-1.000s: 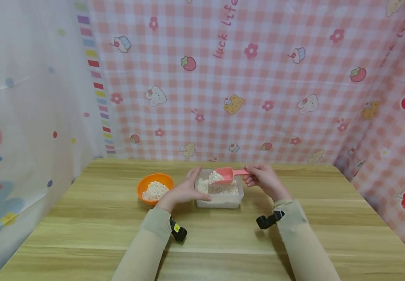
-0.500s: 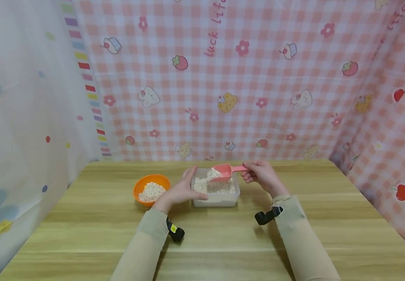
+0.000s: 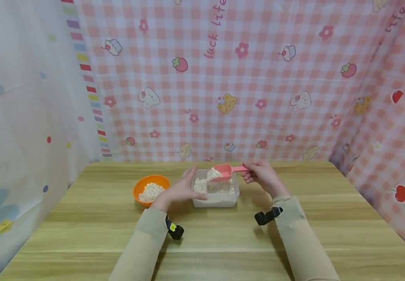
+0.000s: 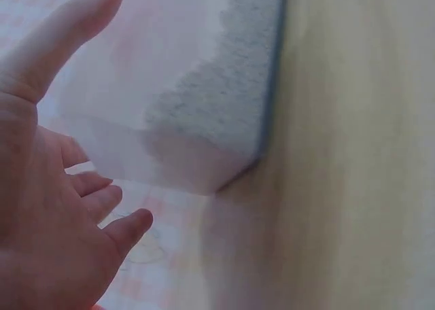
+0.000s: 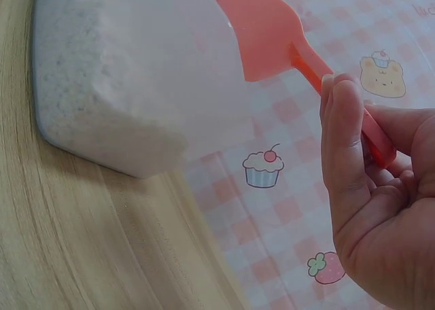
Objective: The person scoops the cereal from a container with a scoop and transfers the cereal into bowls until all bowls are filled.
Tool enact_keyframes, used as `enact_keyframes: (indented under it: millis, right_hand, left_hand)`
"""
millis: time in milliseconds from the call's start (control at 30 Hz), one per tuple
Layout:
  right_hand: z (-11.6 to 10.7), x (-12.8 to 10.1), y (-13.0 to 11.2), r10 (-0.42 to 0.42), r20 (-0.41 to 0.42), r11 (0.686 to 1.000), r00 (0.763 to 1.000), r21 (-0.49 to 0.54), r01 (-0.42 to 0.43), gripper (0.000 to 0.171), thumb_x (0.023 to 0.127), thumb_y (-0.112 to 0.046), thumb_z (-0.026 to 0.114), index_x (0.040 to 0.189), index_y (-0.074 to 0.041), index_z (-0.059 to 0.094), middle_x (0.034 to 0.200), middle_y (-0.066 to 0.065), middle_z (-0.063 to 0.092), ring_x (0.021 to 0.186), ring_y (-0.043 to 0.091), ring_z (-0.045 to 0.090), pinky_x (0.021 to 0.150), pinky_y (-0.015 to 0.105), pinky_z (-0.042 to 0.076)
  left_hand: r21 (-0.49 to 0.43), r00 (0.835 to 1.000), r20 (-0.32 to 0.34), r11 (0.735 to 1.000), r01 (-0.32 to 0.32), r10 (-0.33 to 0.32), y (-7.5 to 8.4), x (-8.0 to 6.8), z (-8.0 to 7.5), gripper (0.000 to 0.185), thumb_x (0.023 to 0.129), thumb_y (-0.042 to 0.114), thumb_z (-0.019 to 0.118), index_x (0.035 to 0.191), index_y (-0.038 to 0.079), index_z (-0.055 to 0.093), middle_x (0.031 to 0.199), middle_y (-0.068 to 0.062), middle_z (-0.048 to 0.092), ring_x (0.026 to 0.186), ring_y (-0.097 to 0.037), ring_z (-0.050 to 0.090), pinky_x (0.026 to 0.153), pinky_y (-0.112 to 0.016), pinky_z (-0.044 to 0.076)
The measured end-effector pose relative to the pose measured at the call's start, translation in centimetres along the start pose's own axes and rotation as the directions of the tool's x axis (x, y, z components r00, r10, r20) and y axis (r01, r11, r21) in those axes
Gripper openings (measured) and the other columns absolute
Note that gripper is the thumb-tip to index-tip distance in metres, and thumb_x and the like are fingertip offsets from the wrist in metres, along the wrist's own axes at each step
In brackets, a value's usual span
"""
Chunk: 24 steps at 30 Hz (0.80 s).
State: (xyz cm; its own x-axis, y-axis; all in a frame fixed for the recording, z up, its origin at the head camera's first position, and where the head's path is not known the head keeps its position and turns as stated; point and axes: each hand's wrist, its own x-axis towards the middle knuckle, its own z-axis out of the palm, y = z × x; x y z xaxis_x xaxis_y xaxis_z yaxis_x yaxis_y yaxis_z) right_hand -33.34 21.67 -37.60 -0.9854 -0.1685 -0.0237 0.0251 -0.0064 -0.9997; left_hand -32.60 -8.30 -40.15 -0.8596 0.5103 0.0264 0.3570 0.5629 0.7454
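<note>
Head view takes in the table (image 3: 202, 242), the widest thing here, with the see-through tub (image 3: 220, 201) upright on it. The orange bowl (image 3: 152, 178) stands apart from the tub, a little way off its left end. The left hand (image 3: 181, 189) is spread wide around the tub's left end, thumb apart from the fingers and nothing clasped; whether its fingertips touch the wall, I cannot tell. The right hand (image 3: 263, 175), beyond the tub's right end, has its fingers closed on the handle of the pink scoop (image 3: 225, 171). That scoop hangs above the tub, mouth pointing left. Smallest of all, the pale grain (image 3: 223, 188) lies in the tub, heaped in the bowl, and piled at the scoop's mouth. The step looks to be lifting out a scoopful, probably for the bowl. To do it well, tip the mouth up slightly, since the load sits near its lip, and let loose bits drop while the tub is underneath. Steady the tub with light pressure only. The left wrist lies between tub and bowl, so any crossing should go high over it or wait until it is out of the way.
</note>
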Motion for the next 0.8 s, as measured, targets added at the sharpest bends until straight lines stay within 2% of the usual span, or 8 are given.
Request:
enact_keyframes:
  millis: [133,267,367,500,600,700,800]
  right_hand:
    - [0.0,0.0,-0.2,-0.002,-0.014,1.000,1.000,0.005,0.002,0.033,0.102,-0.014,0.050,0.113,0.017,0.057,0.068,0.005,0.066,0.058,0.009,0.062,0.056,0.023,0.054]
    - [0.0,0.1,-0.3,0.003,-0.014,1.000,1.000,0.009,-0.003,0.032,0.102,-0.014,0.050,0.113,0.015,0.057,0.068,0.004,0.065,0.057,0.009,0.062,0.056,0.023,0.054]
    - [0.1,0.2,-0.2,0.001,0.000,1.000,1.000,0.011,-0.001,0.032,0.102,-0.015,0.050,0.112,0.014,0.058,0.068,0.004,0.065,0.058,0.009,0.062,0.057,0.023,0.054]
    - [0.1,0.2,0.0,-0.007,0.014,1.000,1.000,0.013,0.007,0.033,0.102,-0.015,0.050,0.113,0.016,0.057,0.068,0.004,0.065,0.057,0.009,0.062,0.057,0.023,0.054]
    - [0.2,0.2,0.0,-0.001,0.013,1.000,1.000,0.007,0.001,0.036,0.102,-0.015,0.049,0.115,0.018,0.055,0.068,0.004,0.065,0.057,0.008,0.061,0.056,0.023,0.054]
    - [0.3,0.1,0.0,0.006,0.008,1.000,1.000,0.003,-0.006,0.036,0.103,-0.015,0.048,0.116,0.018,0.054,0.067,0.003,0.065,0.057,0.008,0.061,0.056,0.023,0.054]
    - [0.3,0.1,0.0,0.002,0.010,1.000,1.000,0.008,-0.002,0.035,0.102,-0.015,0.048,0.115,0.017,0.055,0.067,0.003,0.065,0.057,0.009,0.061,0.056,0.023,0.054]
  left_hand:
    - [0.023,0.999,0.004,0.999,-0.041,0.041,0.9,-0.5,-1.5,0.117,0.079,0.043,0.078,0.157,0.018,-0.006,0.161,-0.006,-0.010,0.146,-0.030,-0.002,0.113,-0.055,0.013]
    - [0.015,0.997,-0.037,0.997,-0.072,0.073,1.2,-1.4,-3.4,0.115,0.079,0.045,0.078,0.157,0.026,-0.004,0.162,-0.005,-0.006,0.146,-0.031,0.003,0.112,-0.057,0.017]
    - [-0.019,0.994,-0.080,0.997,-0.072,0.070,1.0,-2.4,-4.8,0.110,0.080,0.043,0.078,0.157,0.031,0.001,0.162,-0.004,0.001,0.146,-0.031,0.010,0.111,-0.057,0.019]
    - [0.033,0.989,-0.132,0.998,-0.059,0.063,-0.2,-3.9,-6.5,0.104,0.081,0.045,0.076,0.157,0.031,0.005,0.162,-0.005,0.006,0.144,-0.035,0.016,0.110,-0.060,0.021]
    - [0.094,0.986,-0.155,0.994,-0.050,0.064,-1.6,-4.9,-7.5,0.105,0.081,0.048,0.075,0.157,0.026,0.007,0.162,-0.007,0.010,0.143,-0.037,0.016,0.109,-0.062,0.021]
    - [0.086,0.985,-0.162,0.996,-0.037,0.051,-3.0,-6.0,-8.2,0.104,0.081,0.047,0.075,0.157,0.022,0.009,0.161,-0.010,0.011,0.144,-0.038,0.013,0.109,-0.063,0.019]
    - [0.041,0.985,-0.167,0.999,-0.028,0.035,-4.4,-6.9,-8.7,0.100,0.083,0.043,0.075,0.157,0.020,0.011,0.161,-0.011,0.011,0.144,-0.039,0.012,0.109,-0.064,0.018]
